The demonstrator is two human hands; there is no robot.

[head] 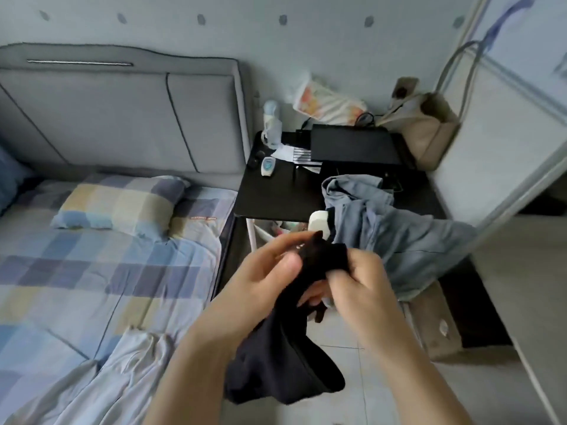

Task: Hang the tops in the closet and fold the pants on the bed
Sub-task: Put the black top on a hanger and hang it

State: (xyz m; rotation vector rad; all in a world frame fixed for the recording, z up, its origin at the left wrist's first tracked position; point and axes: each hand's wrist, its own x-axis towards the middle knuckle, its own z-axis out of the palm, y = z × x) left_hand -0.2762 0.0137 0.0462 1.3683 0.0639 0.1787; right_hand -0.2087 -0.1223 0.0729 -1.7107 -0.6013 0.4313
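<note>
Both hands, left hand (264, 280) and right hand (359, 283), clamped on bunched black garment (285, 357) held up between bed (92, 271) and side table (276, 194), probably hunting an edge to straighten.

A grey padded headboard (122, 118) stands against the wall. Below it lies a checked pillow (119, 207). Beside it stands a black table (276, 194). On the table lie a closed black laptop (352, 147), a small white and blue device (267, 165) and a clear bottle (271, 124). Behind the laptop leans a printed plastic bag (325, 102). A beige tote bag (426, 124) stands at the right, near a white door (506, 124). The floor (368, 403) is pale tile.
</note>
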